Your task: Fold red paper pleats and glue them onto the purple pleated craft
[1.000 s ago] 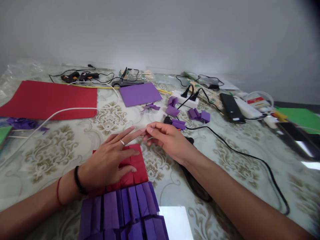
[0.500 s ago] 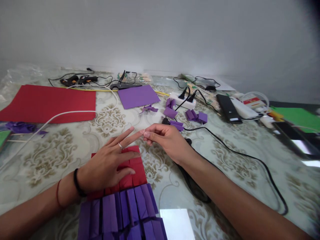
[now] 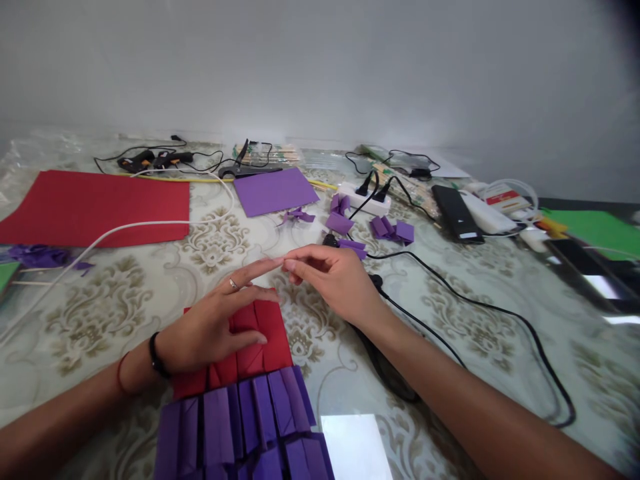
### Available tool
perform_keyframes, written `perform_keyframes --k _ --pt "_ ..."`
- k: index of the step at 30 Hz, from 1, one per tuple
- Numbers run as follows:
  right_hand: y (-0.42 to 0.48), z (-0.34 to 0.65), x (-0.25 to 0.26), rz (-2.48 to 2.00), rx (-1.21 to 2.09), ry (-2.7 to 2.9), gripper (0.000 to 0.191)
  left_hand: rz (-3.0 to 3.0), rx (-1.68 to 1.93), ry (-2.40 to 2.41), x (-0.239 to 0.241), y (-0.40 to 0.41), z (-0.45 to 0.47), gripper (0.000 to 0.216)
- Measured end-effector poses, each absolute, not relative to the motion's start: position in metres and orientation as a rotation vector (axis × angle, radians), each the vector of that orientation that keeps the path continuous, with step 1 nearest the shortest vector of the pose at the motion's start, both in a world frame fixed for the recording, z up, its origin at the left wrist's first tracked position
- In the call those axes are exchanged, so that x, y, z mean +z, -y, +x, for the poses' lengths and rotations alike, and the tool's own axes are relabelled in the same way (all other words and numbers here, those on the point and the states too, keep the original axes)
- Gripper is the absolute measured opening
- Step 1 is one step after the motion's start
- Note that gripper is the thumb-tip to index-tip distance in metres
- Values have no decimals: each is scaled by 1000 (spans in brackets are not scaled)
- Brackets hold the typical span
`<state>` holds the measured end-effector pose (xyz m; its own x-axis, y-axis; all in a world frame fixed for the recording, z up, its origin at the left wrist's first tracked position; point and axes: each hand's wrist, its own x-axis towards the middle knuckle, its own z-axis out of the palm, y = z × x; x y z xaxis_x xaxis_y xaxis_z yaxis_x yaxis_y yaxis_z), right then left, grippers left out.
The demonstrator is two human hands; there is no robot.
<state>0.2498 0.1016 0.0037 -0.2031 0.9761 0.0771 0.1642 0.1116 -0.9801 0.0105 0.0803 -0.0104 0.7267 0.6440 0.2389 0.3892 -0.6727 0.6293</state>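
- Stack of red sheets (image 3: 100, 207), lying well to the left of the fingers and beyond them, a white cable across it.
- Left hand (image 3: 207, 327): fingers loosely spread, a ring on one, its forefinger stretched out to the other hand. It's over the red folded paper (image 3: 270, 340); I can't tell whether it presses on it.
- Purple pleated rows (image 3: 217, 427), just nearer than the left fingers, against the red.
- Clear packet of sticks (image 3: 270, 153), far beyond the fingers; its green print is too small to read.
- Purple sheet (image 3: 275, 192), beyond the fingertips.
- Right hand (image 3: 337, 283): thumb and forefinger pinched together at the left forefinger's tip; I can't tell if anything small is between them.
- Purple folded pieces (image 3: 340, 223) and a white power strip (image 3: 350, 193), just past the right fingers.
- Black slab (image 3: 455, 210), off to their right, its pale label unreadable from here.
- Red-and-white box (image 3: 505, 199), farther right, lettering too blurred to read.
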Motion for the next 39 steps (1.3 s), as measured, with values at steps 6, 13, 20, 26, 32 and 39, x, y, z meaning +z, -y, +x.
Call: perform_keyframes --k 6,13,20,26,32,39 --pt "-101 250 5 -1177 1165 1548 18 2490 572 -807 -12 -80 11 42" --pt "-96 246 4 -1264 990 1587 13 2531 600 -779 -14 -80 12 45" --pt "-96 246 6 -1215 952 1622 4 2511 606 -768 -16 -80 12 56" --pt "-97 246 4 -1182 969 1625 6 2436 596 -782 -16 -80 12 80" --pt "-102 252 5 -1252 897 1594 6 2424 651 -757 -17 -81 11 84" --pt "-101 255 10 -1123 1096 1682 15 2390 637 -762 -18 -82 10 88"
